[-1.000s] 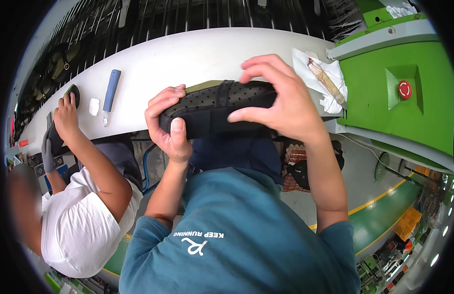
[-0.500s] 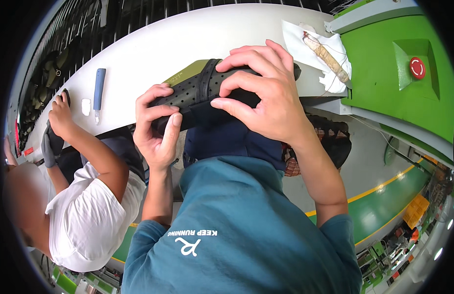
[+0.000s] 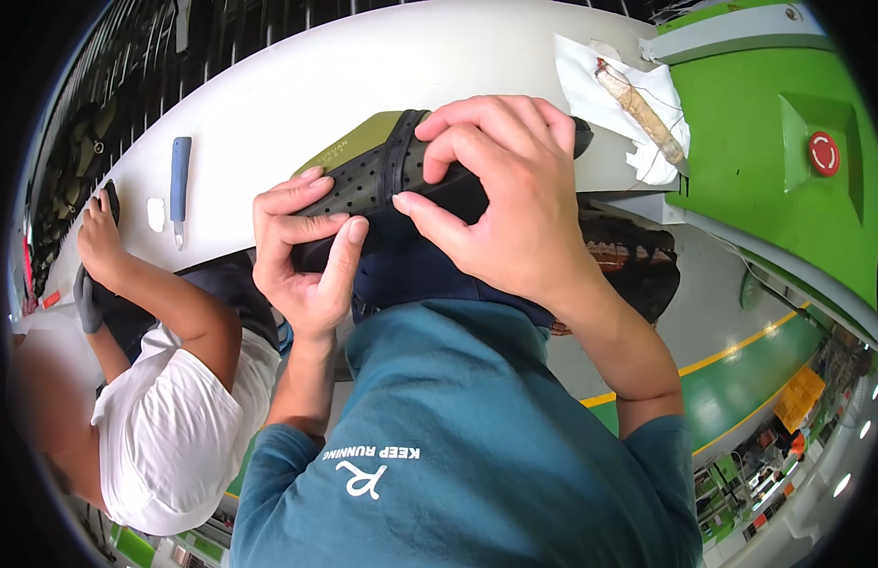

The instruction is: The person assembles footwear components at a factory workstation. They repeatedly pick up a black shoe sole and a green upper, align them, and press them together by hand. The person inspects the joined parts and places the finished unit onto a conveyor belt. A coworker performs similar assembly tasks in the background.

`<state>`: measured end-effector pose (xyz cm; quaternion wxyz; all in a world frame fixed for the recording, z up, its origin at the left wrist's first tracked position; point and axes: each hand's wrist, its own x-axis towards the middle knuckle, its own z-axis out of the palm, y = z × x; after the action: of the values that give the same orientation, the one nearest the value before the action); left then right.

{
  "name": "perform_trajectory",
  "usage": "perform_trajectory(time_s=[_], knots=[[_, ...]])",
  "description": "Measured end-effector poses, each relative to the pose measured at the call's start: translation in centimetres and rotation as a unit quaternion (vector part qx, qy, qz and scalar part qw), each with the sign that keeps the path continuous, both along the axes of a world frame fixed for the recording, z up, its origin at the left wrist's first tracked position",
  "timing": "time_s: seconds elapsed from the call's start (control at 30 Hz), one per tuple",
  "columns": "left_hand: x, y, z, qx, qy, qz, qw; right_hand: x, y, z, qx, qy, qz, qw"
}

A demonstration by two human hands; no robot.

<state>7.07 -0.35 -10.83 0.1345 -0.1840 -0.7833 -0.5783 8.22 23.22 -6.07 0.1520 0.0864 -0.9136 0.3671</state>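
A black shoe upper (image 3: 363, 185) dotted with small holes is held in both hands over the near edge of the white work surface. A raised ribbed band crosses its middle, and an olive-green panel (image 3: 358, 145) shows on its far side. My left hand (image 3: 304, 241) is closed round the left end, thumb and fingers pinching its near edge. My right hand (image 3: 501, 175) arches over the right part, with fingertips on top and the thumb at the near edge beside the band. That hand hides much of the right half; a dark rounded end shows past it.
On the white surface (image 3: 259, 114) lie a blue-handled knife (image 3: 179, 180) and a small white piece (image 3: 156, 214). A wrapped stick (image 3: 638, 106) rests on white paper at right, beside a green machine with a red button (image 3: 824, 153). A co-worker (image 3: 174, 417) sits at left.
My right thumb and fingertips have shifted slightly left toward the band, and the shoe upper has tilted a little. At left, the co-worker's hand has moved slightly left.
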Motion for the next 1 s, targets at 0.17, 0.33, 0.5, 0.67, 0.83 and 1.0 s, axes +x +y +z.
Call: perform_trajectory(time_s=[0.17,0.33,0.5,0.67,0.83,1.0], knots=[[-1.5,0.0,0.5,-0.014,-0.006,-0.010,1.000,-1.0,0.4,-1.1,0.005,0.052,-0.008,0.999],[-2.1,0.1,0.4,-0.022,-0.011,-0.017,1.000,-2.2,3.6,-0.8,-0.002,-0.001,-0.041,0.999],[-2.5,0.3,0.5,-0.014,-0.010,-0.022,1.000,-3.1,5.4,-0.5,-0.072,-0.097,-0.026,0.992],[-2.9,0.4,0.2,-0.022,-0.010,-0.038,0.999,-4.7,8.6,-0.5,-0.161,-0.189,0.036,0.968],[-3.2,0.1,0.5,-0.021,-0.014,-0.046,0.999,-5.6,11.4,-1.2,-0.295,-0.240,0.125,0.916],[-4.6,-0.3,3.2,-0.080,-0.059,-0.109,0.989,-4.9,12.0,-2.9,-0.394,-0.154,0.078,0.903]])
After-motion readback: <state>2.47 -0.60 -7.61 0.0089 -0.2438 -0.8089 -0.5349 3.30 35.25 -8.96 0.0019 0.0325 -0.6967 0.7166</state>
